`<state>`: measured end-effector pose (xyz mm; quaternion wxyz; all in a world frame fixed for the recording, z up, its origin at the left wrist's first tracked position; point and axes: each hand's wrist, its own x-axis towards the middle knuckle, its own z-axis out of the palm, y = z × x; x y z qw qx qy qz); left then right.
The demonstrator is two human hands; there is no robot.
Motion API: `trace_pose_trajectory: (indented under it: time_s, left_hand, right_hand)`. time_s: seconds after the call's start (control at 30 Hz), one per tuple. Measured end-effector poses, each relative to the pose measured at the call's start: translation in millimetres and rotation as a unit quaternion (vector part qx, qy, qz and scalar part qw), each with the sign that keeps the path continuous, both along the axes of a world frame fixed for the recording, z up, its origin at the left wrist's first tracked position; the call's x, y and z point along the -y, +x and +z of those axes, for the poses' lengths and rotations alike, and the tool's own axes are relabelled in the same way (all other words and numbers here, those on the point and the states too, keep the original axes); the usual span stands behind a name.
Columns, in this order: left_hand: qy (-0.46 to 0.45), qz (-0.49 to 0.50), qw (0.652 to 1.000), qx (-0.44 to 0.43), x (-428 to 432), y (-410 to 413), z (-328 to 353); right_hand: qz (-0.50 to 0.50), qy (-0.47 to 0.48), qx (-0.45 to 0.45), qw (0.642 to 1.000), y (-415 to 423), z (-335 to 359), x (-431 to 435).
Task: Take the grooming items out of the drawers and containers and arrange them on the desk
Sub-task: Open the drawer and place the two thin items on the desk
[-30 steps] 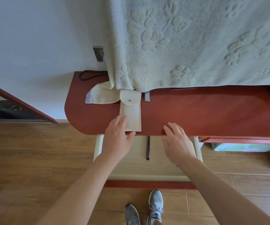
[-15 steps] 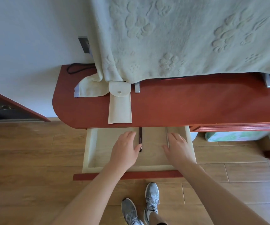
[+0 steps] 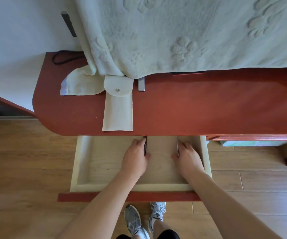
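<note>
— What's the room like?
— There's a white wall behind and a wooden plank floor below. A big cream blanket, fluffy with raised flower shapes, hangs over the back of a red-brown desk with a rounded corner. Whatever it covers is hidden.
— And under the desk?
— A pale wooden drawer stands pulled out, its red front nearest a pair of grey shoes.
— On top?
— A flat cream felt pouch, its round flap snapped, lies by the front edge and touches a folded corner of the blanket. Just beside the flap is a small metal piece, half covered. A black cable loops at the back.
— The hands?
— Both are in the drawer. The left hand, fingers together and curled, pinches a thin dark stick against the thumb; the stick's far end runs under the desk. The right hand has its fingers together beside a thin pale strip. I cannot tell whether it grips the strip.
</note>
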<state>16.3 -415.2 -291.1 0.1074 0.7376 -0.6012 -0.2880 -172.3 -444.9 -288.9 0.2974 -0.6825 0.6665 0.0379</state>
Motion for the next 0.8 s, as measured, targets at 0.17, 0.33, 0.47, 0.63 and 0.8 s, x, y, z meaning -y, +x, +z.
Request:
trace_pose_trajectory:
  time_s: [0.17, 0.33, 0.47, 0.63, 0.8]
  left_hand:
    - [-0.017, 0.014, 1.0, -0.007, 2, -2, -5]
    - [-0.021, 0.04, 0.999, -0.012, 0, -2, -3]
    - [-0.028, 0.057, 0.998, -0.017, -5, -2, 5]
    - [-0.038, 0.073, 0.996, -0.025, -13, 0, 22]
    - [-0.043, 0.08, 0.995, -0.043, -26, 5, 41]
  right_hand:
    - [-0.012, 0.005, 0.003, 1.0, 2, -7, 3]
    - [-0.01, -0.004, 0.018, 1.0, 5, -8, 2]
    - [-0.011, -0.02, 0.037, 0.999, 5, 2, -1]
    - [-0.025, -0.045, 0.077, 0.996, 10, 22, -12]
    - [-0.043, -0.058, 0.073, 0.995, 14, 37, -25]
